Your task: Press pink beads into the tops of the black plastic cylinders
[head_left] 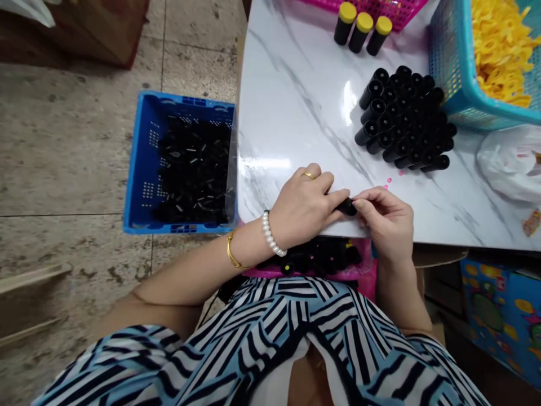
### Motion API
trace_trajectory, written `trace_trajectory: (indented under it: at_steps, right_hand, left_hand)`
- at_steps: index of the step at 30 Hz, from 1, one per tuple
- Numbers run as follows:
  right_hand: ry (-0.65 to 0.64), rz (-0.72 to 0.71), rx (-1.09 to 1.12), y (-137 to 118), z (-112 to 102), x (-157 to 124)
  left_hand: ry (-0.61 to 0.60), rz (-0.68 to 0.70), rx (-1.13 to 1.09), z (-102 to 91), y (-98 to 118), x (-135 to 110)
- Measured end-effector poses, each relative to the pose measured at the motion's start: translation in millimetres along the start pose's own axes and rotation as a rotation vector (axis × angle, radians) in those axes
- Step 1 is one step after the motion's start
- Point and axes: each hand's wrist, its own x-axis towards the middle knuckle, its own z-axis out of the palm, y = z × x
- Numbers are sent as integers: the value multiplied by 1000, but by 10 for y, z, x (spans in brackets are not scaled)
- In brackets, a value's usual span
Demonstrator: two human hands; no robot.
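Observation:
My left hand [305,204] and my right hand [384,217] meet at the near edge of the marble table [296,101]. Both are closed on one small black part [347,207], pinched between their fingertips. Most of the part is hidden by my fingers. Farther back on the table, a cluster of several black tubes [406,121] lies on its side. Three black tubes with yellow caps [359,27] lie behind them. Below the table edge, by my lap, a pink basket [363,270] holds more black parts.
A blue crate [141,163] full of black parts stands on the floor to the left of the table. A teal basket [454,67] of yellow pieces sits at the back right, beside a white plastic bag [511,163]. A pink basket [397,8] is at the far edge.

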Motion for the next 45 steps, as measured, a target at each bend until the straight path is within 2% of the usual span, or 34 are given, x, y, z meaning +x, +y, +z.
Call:
trace_trajectory:
  at_steps: [4, 7, 11, 16, 21, 25, 28, 30, 35, 39, 45]
  right_hand:
    - [-33, 75, 66, 16, -37, 68]
    - [-31, 102, 114, 13, -62, 101]
    - [12, 35, -20, -65, 37, 129]
    - [-14, -41, -205, -191, 182, 127]
    - [-14, -44, -225, -183, 259, 113]
    - [-127, 101, -46, -105, 250, 184]
    - [-233, 185, 1, -129, 229, 254]
    - [-260, 192, -34, -201, 237, 268]
    - [-222, 108, -217, -353, 328, 207]
    - [-214, 66, -209, -242, 315, 200]
    - [-242, 90, -124, -31, 190, 317]
  left_hand:
    - [-41, -35, 20, -85, -94, 12]
    - [-28, -44, -39, -77, -171, -24]
    - [7, -42, -112, -42, -212, -72]
    - [22, -67, -126, -44, -198, -80]
    - [0, -75, -119, -61, -190, -67]
    - [-28, -68, -148, -76, -186, -56]
    - [-47, -74, -158, -84, -180, -47]
    - [-54, -82, -175, -92, -178, -40]
    - [-91, -95, -218, -116, -195, -24]
    - [-85, -104, -248, -106, -203, -24]
    - [-9, -79, -225, -69, -200, -39]
